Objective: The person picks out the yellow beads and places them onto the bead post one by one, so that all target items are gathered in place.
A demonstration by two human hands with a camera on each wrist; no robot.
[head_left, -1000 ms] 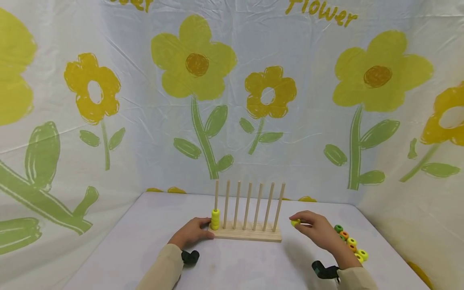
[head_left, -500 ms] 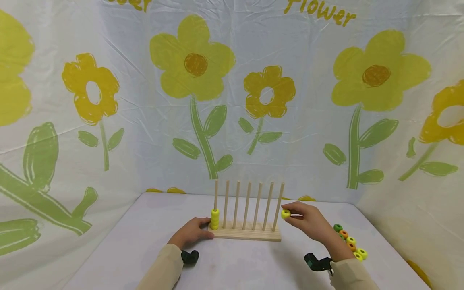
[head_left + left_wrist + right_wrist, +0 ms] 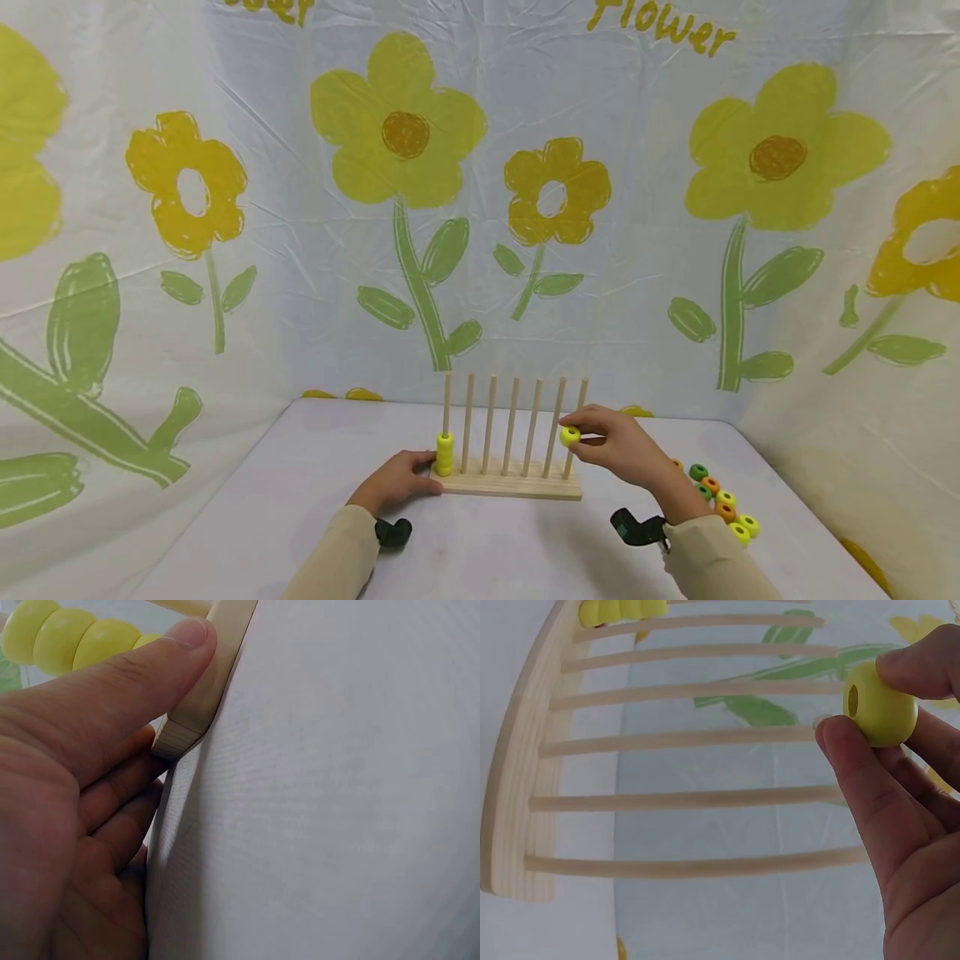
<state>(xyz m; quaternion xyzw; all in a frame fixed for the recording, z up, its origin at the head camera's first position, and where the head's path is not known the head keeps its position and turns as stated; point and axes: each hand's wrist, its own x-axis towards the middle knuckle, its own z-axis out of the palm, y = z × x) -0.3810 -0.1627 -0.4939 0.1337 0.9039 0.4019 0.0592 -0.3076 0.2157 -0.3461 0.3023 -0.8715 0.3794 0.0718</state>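
Note:
A wooden peg rack with a row of upright pegs stands on the table. Its leftmost peg carries a stack of several yellow beads. My left hand grips the left end of the base, the thumb on one face and fingers around the end, as the left wrist view shows. Between thumb and fingertips, my right hand pinches a single yellow bead, its hole visible. In the head view that bead is in front of the pegs at the rack's right end, below the peg tops.
Loose green, orange and yellow beads lie on the white table at the right, beside my right forearm. Behind the table hangs a flower-printed cloth.
My right hand has moved left and slightly up with the yellow bead, from right of the rack to in front of its right pegs. The left hand stays at the base.

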